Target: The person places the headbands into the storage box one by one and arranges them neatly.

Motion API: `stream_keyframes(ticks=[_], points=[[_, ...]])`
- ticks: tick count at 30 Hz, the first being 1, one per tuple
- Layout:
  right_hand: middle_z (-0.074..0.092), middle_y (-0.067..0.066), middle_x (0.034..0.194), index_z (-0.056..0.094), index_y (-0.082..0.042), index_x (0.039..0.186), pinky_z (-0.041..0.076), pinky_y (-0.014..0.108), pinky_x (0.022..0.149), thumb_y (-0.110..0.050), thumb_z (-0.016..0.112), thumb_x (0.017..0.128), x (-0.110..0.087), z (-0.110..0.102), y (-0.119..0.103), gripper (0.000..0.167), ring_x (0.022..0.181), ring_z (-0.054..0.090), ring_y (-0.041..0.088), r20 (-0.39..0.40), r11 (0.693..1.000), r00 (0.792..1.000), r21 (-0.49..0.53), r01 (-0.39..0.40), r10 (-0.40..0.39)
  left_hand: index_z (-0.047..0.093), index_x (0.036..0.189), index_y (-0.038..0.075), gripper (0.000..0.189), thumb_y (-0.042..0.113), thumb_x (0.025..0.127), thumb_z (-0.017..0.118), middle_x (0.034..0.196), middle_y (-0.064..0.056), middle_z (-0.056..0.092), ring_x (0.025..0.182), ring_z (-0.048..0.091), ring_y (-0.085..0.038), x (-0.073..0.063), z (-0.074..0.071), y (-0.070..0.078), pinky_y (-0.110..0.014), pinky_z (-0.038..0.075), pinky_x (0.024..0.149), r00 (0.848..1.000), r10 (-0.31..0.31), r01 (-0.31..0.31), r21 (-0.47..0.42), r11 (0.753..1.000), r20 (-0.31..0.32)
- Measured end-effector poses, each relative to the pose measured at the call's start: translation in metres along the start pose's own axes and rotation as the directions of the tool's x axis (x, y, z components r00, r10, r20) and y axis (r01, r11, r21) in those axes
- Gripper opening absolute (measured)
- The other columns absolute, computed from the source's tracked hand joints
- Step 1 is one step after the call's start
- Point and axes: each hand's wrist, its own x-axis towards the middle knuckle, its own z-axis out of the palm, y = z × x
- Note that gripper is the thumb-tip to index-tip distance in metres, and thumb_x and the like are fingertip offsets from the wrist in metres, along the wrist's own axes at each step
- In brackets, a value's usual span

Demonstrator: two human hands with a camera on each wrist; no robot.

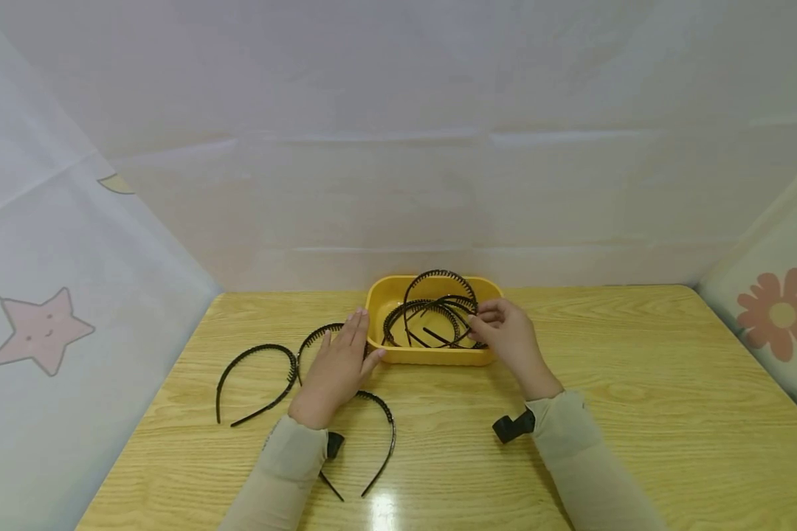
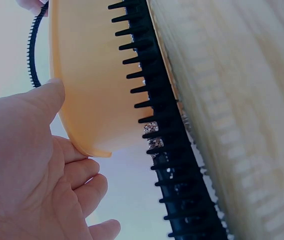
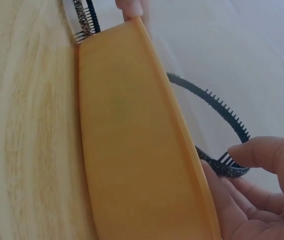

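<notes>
A yellow plastic bin (image 1: 432,357) stands at the back of the table with several black toothed headbands (image 1: 417,302) inside. My left hand (image 1: 335,372) rests against the bin's left end, its fingers extended and thumb at the front corner of the rim. At the bin's right side, my right hand (image 1: 510,338) pinches a black headband (image 3: 232,171) between thumb and fingers. That headband stands tilted up above the rim, and glittery trim shows on it in the right wrist view.
On the wooden table (image 1: 637,413) lie more headbands: one at far left (image 1: 255,347), another (image 1: 312,338) partly behind my left hand, and a third (image 1: 390,435) in front, partly covered by my left forearm. A pale cloth backdrop (image 1: 398,184) rises behind the table.
</notes>
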Motion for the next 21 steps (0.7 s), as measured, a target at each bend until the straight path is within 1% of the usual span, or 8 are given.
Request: stream_keyframes(ticks=[5,8,15,18,21], points=[[0.065,0.022,0.110,0.058,0.010,0.130,0.062,0.041,0.079,-0.010,0.067,0.099,-0.0010,0.0015,0.0005,0.038,0.091,0.072,0.037,-0.001,0.998,1.000,-0.065,0.009,-0.009,0.012,0.162,0.001,0.078,0.050,0.108,0.041,0.167,-0.016,0.013,0.154,0.018,-0.031,-0.0005,-0.0006,0.0007,-0.062,0.018,0.120,1.000,0.002,-0.002,0.002,1.000,-0.005],[0.067,0.022,0.110,0.059,0.010,0.131,0.062,0.040,0.079,-0.011,0.067,0.099,-0.0020,0.0028,-0.0008,0.039,0.092,0.072,0.039,-0.012,0.994,1.000,-0.108,0.011,-0.012,0.012,0.162,0.001,0.078,0.050,0.108,0.041,0.167,-0.016,0.013,0.154,0.018,-0.031,-0.0007,-0.0008,0.0009,-0.062,0.018,0.120,1.000,0.000,0.000,0.000,1.000,-0.006],[0.069,0.024,0.110,0.060,0.011,0.131,0.062,0.038,0.077,-0.009,0.066,0.099,-0.0022,0.0042,0.0003,0.038,0.090,0.073,0.038,-0.021,0.982,0.999,-0.186,0.041,-0.046,0.012,0.162,0.001,0.078,0.051,0.108,0.040,0.168,-0.016,0.012,0.154,0.018,-0.031,-0.0007,-0.0008,0.0008,-0.062,0.017,0.121,1.000,-0.004,0.004,0.001,1.000,-0.001],[0.069,0.023,0.111,0.061,0.010,0.132,0.062,0.039,0.076,-0.008,0.065,0.099,-0.0027,0.0039,0.0005,0.037,0.088,0.074,0.035,-0.031,0.977,0.998,-0.208,0.052,-0.059,0.010,0.162,0.002,0.078,0.051,0.108,0.039,0.168,-0.015,0.011,0.154,0.017,-0.031,-0.0008,-0.0006,0.0004,-0.062,0.017,0.121,1.000,-0.004,0.004,0.005,1.000,0.004],[0.070,0.021,0.112,0.062,0.007,0.131,0.062,0.036,0.072,-0.009,0.065,0.099,-0.0035,0.0028,-0.0003,0.035,0.086,0.073,0.030,-0.049,0.967,0.995,-0.244,0.069,-0.083,0.010,0.162,0.002,0.078,0.051,0.108,0.039,0.168,-0.015,0.011,0.154,0.017,-0.031,-0.0010,-0.0007,0.0002,-0.062,0.017,0.121,1.000,-0.002,0.002,0.004,1.000,0.003]])
